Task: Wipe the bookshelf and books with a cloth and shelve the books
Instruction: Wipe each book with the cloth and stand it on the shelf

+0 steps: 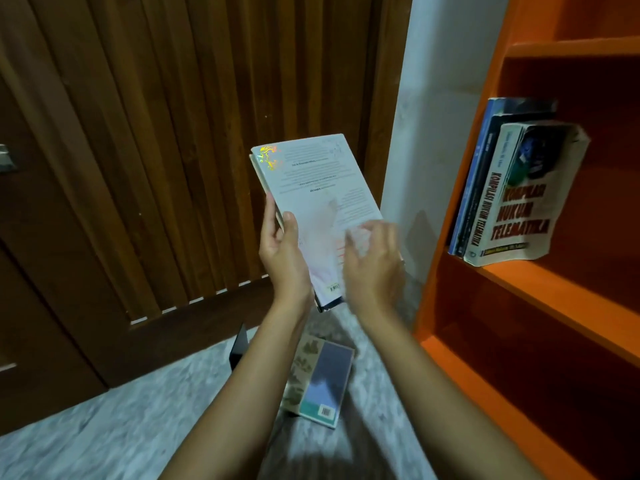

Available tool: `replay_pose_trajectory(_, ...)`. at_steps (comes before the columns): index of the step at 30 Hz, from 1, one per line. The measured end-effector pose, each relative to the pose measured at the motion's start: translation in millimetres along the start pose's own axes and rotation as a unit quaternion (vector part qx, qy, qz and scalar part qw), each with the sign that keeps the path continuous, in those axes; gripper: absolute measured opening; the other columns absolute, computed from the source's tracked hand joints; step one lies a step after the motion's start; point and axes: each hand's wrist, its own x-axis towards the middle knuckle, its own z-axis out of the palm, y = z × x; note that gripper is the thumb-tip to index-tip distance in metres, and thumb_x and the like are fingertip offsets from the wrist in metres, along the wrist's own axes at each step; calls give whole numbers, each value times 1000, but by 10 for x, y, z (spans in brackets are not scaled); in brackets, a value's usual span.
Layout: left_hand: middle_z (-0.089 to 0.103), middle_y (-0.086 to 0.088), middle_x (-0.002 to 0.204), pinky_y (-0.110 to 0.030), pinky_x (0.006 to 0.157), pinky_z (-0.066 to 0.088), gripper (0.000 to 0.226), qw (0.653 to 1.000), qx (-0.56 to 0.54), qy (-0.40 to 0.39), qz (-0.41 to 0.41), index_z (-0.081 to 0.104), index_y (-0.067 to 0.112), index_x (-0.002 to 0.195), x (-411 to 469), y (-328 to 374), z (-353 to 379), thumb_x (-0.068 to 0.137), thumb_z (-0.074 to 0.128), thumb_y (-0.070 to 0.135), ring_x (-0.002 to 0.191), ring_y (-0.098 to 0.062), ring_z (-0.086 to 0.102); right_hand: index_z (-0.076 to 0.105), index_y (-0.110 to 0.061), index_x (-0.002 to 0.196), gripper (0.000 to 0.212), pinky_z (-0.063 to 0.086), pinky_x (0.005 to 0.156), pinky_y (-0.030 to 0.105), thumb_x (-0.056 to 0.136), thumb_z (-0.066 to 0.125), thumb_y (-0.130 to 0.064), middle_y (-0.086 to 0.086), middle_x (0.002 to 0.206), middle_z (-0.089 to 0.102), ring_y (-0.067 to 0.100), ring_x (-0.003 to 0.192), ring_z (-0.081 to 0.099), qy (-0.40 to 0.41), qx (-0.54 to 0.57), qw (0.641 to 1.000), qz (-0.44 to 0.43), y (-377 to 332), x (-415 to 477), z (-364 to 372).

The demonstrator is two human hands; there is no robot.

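Note:
My left hand (282, 251) grips a white paperback (311, 174) by its left edge, thumb on the cover, holding it tilted in front of me. My right hand (375, 261) is motion-blurred over the book's lower right corner, fingers loosely spread against the cover; no cloth shows in it. To the right is the orange bookshelf (540, 289). Three books (519, 202) lean at the left end of its middle shelf, the front one white with red lettering. Another book (320, 379) lies flat on the floor beneath my arms.
A dark slatted wooden door (173, 133) fills the left and back. A white wall strip (436, 98) separates it from the shelf. A small black object (239, 351) stands on the grey marbled floor (138, 427) beside the floor book. The shelf's lower compartments are bare.

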Motion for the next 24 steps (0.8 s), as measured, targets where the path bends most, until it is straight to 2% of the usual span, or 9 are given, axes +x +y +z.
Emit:
replay_pose_trajectory(2, 63, -2, 124, -43, 100, 46, 43, 1000, -10, 5, -14, 44, 20, 139, 23, 11, -2, 98, 46, 8, 118, -22, 58, 53, -16, 95, 25, 27, 56, 16, 77, 70, -18, 5, 94, 59, 20, 74, 58, -21, -7, 993, -113, -86, -276, 36)
replay_pose_trajectory(4, 60, -6, 129, -48, 100, 46, 41, 999, -23, 10, -27, 46, 24, 136, 45, 32, -50, 98, 46, 10, 117, -23, 58, 52, -16, 95, 28, 28, 55, 15, 75, 71, -19, 4, 91, 58, 18, 73, 57, -32, -4, 988, -153, 33, -389, 24)
replay_pose_trajectory(8, 58, -5, 132, -47, 97, 49, 39, 998, -25, 19, -46, 49, 28, 133, 58, 115, -157, 98, 48, 12, 114, -22, 61, 53, -12, 98, 19, 27, 51, 19, 87, 60, -26, 7, 99, 54, 23, 74, 57, -4, 0, 1000, -12, 329, -154, -58)
replay_pose_trajectory(11, 59, -4, 131, -47, 98, 47, 35, 998, -23, -13, -59, 54, 31, 125, 44, 160, -214, 97, 48, 11, 115, -22, 60, 53, -13, 101, 22, 33, 60, 26, 92, 55, -33, 4, 105, 54, 19, 80, 53, -5, -23, 999, 39, 408, 94, -131)
replay_pose_trajectory(14, 60, -5, 129, -48, 100, 45, 35, 996, -22, -53, -70, 54, 30, 125, 53, 202, -270, 97, 48, 11, 116, -23, 59, 54, -17, 99, 19, 39, 61, 28, 92, 54, -35, -1, 101, 59, 17, 88, 57, -27, 74, 994, 78, 451, 244, -197)
replay_pose_trajectory(16, 63, -2, 125, -47, 95, 49, 37, 993, -18, -80, -82, 51, 29, 129, 82, 249, -308, 97, 48, 12, 114, -23, 61, 56, -25, 101, 13, 50, 76, 31, 92, 56, -34, -4, 102, 63, 14, 96, 60, -81, 186, 973, 111, 482, 275, -238)
replay_pose_trajectory(18, 67, 1, 120, -42, 88, 54, 39, 990, -8, -109, -90, 49, 29, 133, 122, 307, -344, 97, 47, 14, 111, -22, 63, 57, -34, 111, 21, 51, 90, 32, 90, 59, -31, -6, 113, 64, 10, 106, 60, -164, 274, 938, 135, 492, 253, -288)
replay_pose_trajectory(20, 68, 3, 117, -37, 84, 56, 40, 987, 6, -132, -94, 47, 27, 135, 169, 354, -377, 97, 46, 13, 110, -21, 63, 53, -33, 122, 35, 52, 88, 27, 90, 59, -21, -9, 111, 68, 7, 105, 63, -219, 350, 901, 136, 489, 206, -313)
replay_pose_trajectory(24, 63, 0, 126, -38, 86, 54, 42, 980, 32, -172, -98, 47, 27, 136, 211, 361, -433, 96, 46, 13, 115, -23, 60, 46, -14, 136, 52, 54, 82, 26, 87, 61, -8, 0, 110, 70, 16, 102, 66, -213, 467, 841, 170, 475, 100, -277)
